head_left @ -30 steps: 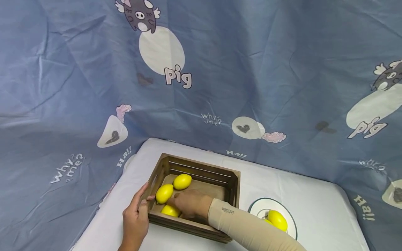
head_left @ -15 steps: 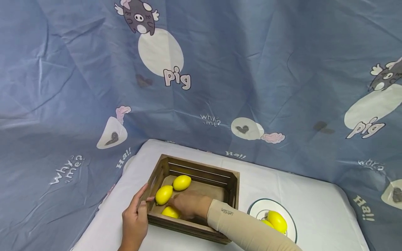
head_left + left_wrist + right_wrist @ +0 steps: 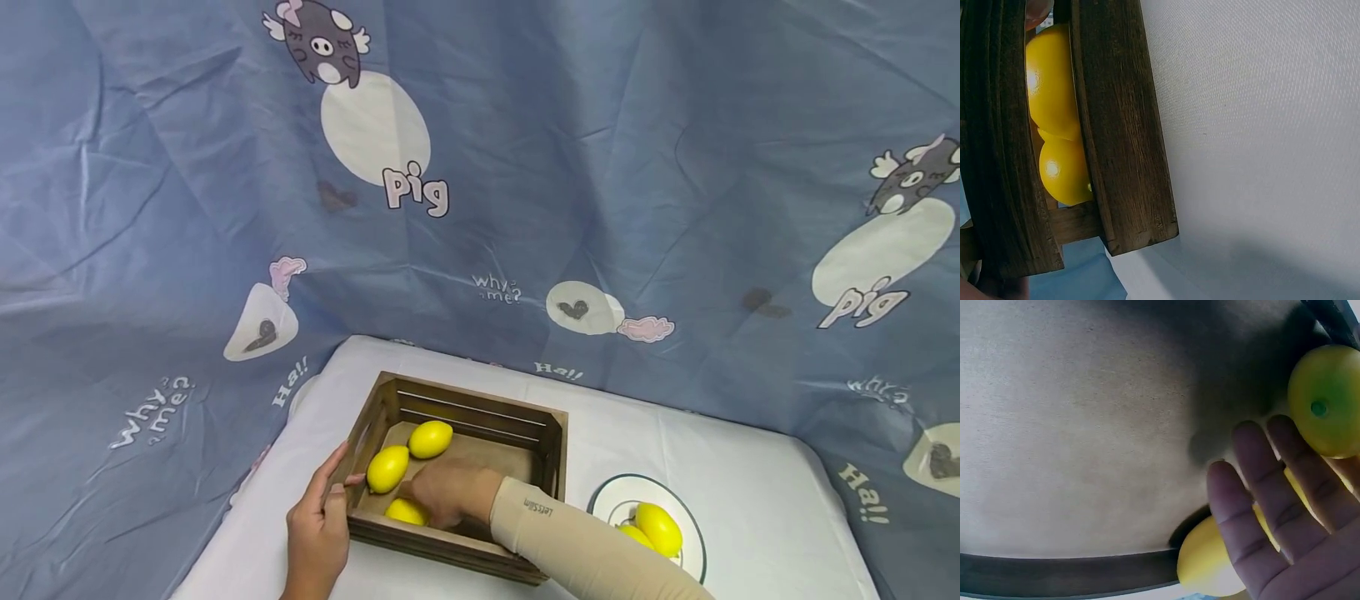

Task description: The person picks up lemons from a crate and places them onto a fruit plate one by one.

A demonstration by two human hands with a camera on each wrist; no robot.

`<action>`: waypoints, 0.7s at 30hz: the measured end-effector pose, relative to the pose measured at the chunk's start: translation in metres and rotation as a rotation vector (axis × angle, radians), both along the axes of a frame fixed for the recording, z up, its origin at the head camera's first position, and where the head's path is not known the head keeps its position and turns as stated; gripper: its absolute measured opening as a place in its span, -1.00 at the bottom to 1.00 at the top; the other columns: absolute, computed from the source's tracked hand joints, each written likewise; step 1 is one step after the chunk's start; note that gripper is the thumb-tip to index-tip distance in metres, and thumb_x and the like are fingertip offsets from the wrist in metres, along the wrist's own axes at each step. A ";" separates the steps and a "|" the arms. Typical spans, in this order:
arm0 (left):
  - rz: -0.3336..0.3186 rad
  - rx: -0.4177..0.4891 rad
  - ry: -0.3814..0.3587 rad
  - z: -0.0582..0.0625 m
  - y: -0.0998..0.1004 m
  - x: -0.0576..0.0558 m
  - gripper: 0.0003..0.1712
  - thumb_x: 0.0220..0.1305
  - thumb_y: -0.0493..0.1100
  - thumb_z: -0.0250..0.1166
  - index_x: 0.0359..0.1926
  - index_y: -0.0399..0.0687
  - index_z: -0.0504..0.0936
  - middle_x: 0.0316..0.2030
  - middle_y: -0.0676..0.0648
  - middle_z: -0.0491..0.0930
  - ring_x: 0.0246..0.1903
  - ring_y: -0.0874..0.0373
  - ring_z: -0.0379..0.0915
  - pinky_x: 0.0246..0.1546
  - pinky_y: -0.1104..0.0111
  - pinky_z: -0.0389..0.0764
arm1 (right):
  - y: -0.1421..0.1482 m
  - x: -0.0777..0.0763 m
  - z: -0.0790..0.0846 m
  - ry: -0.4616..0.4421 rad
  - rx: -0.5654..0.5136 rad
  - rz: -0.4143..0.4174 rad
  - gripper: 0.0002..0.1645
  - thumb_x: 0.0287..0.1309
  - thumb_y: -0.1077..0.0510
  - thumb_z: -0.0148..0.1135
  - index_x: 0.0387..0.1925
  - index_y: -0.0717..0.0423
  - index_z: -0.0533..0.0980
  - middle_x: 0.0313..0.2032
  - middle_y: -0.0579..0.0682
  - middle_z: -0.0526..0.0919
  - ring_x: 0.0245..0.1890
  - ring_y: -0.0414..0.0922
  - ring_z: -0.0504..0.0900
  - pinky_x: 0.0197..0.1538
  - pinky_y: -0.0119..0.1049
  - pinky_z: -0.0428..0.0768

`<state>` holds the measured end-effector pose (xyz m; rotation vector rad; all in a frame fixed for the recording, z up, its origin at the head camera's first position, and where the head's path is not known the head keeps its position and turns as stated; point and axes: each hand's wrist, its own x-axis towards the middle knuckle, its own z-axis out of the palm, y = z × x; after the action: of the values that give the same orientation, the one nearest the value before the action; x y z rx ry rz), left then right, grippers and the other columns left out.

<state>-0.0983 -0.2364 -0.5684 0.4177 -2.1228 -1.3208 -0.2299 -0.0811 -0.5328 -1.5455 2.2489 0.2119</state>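
Note:
My left hand (image 3: 318,525) holds the left end of a brown wooden crate (image 3: 468,557); one fingertip shows inside its rim. In the left wrist view two lemons (image 3: 1055,81) show through the slot of the end wall. Inside the crate, my right hand (image 3: 450,492) reaches down among three visible lemons: one at the back (image 3: 431,439), one at the left (image 3: 387,468), and one by the front wall (image 3: 406,511), beside the fingers. The right wrist view shows nearly straight fingers (image 3: 1279,494) between lemons; the thumb is hidden there.
To the right of the crate, a white plate (image 3: 693,533) with a dark rim carries two visible lemons (image 3: 658,529), partly behind the right sleeve (image 3: 585,542). White cloth (image 3: 772,500) covers the table. A blue printed curtain (image 3: 525,167) hangs behind.
Both hands and the lemons keep nearly the same places. The whole head view has shifted slightly, with the crate a little further left in it.

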 end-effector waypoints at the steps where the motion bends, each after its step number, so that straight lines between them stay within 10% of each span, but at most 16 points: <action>1: 0.000 0.002 -0.004 0.000 0.000 0.000 -0.36 0.53 -0.40 -0.05 0.45 0.21 0.53 -0.13 -0.11 0.79 -0.48 0.22 0.54 -0.73 0.40 0.21 | 0.000 0.001 0.000 -0.001 -0.003 0.020 -0.31 0.08 0.14 0.57 0.25 -0.28 0.56 -0.35 -0.27 0.56 -0.38 -0.31 0.47 -0.28 -0.42 0.52; 8: -0.004 0.002 0.009 -0.003 -0.001 0.000 -0.36 0.53 -0.40 -0.04 0.45 0.22 0.53 -0.14 -0.10 0.79 -0.41 0.24 0.58 -0.73 0.42 0.19 | -0.001 0.005 0.000 -0.006 -0.029 0.072 -0.34 0.22 0.18 0.50 0.27 -0.44 0.58 0.00 -0.42 0.68 -0.20 -0.42 0.54 -0.05 -0.46 0.57; 21: 0.003 -0.009 0.012 -0.001 -0.001 0.000 -0.33 0.51 -0.41 -0.05 0.44 0.26 0.53 -0.14 -0.05 0.80 -0.13 0.19 0.68 -0.63 0.37 0.20 | -0.001 0.003 0.001 -0.011 -0.014 0.020 -0.42 0.19 0.12 0.53 0.20 -0.40 0.61 -0.28 -0.30 0.63 -0.35 -0.32 0.49 -0.20 -0.39 0.57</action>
<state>-0.0984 -0.2375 -0.5697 0.4075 -2.1167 -1.3080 -0.2267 -0.0820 -0.5323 -1.5739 2.2320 0.1933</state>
